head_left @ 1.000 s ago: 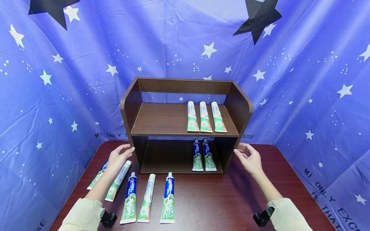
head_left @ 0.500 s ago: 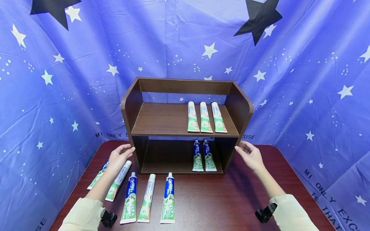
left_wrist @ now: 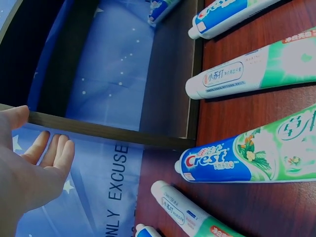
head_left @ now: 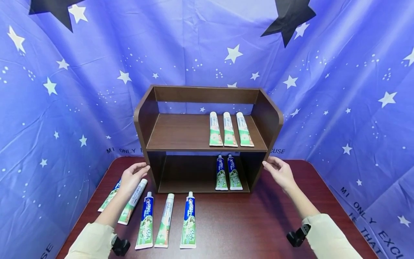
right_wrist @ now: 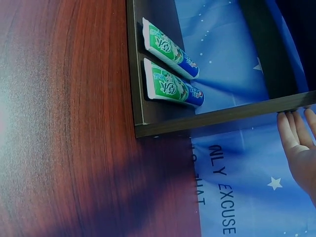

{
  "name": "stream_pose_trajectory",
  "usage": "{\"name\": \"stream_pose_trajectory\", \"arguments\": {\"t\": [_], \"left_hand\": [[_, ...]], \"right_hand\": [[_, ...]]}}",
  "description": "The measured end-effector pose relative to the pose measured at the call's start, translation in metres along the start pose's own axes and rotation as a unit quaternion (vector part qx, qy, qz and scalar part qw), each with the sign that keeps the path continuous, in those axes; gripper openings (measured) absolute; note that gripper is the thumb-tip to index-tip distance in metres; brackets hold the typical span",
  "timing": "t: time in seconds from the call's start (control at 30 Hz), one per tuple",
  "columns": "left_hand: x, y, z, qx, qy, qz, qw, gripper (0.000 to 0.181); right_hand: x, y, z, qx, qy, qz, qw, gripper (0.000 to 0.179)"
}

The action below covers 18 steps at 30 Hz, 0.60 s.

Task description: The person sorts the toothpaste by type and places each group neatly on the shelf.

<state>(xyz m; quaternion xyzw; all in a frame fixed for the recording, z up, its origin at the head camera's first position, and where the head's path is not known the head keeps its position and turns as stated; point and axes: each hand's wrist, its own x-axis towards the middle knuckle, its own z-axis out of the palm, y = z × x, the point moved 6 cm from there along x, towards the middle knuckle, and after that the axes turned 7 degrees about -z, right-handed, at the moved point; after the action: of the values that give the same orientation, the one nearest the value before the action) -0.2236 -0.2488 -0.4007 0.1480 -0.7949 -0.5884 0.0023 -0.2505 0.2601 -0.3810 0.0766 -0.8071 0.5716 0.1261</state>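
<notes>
A dark brown two-tier shelf (head_left: 181, 149) stands on the table. My left hand (head_left: 132, 177) is at its left side panel; in the left wrist view the thumb (left_wrist: 18, 116) meets the panel's front edge and the loosely bent fingers lie along the outside. At the right side panel, my right hand (head_left: 280, 175) touches the outer face with its fingertips, the fingers nearly straight in the right wrist view. Three white-and-green toothpaste tubes (head_left: 230, 130) lie on the upper tier. Two blue-and-green toothpaste tubes (head_left: 221, 173) lie at the right of the lower tier.
Several more toothpaste tubes lie on the red-brown table (head_left: 233, 223), in front of the shelf and to its left, among them a blue-and-green tube (head_left: 188, 223) and a white-and-green tube (head_left: 165, 222). A blue star-patterned curtain (head_left: 194, 43) surrounds the table.
My right hand has shifted slightly at the right panel, its forearm swinging a little to the right. The left hand, shelf and tubes keep their places; the head view tilts slightly.
</notes>
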Motion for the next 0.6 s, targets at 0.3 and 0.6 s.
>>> {"name": "stream_pose_trajectory", "arguments": {"t": [0.3,0.6], "left_hand": [[-0.005,-0.017,-0.002,0.062,0.006,0.001,0.9980,0.044],[-0.013,-0.031,0.010,0.070,-0.005,-0.007,0.9975,0.040]], "right_hand": [[0.000,0.000,0.000,0.023,-0.032,0.037,0.9986,0.048],[0.002,-0.002,0.000,0.025,-0.045,0.044,0.9977,0.050]]}}
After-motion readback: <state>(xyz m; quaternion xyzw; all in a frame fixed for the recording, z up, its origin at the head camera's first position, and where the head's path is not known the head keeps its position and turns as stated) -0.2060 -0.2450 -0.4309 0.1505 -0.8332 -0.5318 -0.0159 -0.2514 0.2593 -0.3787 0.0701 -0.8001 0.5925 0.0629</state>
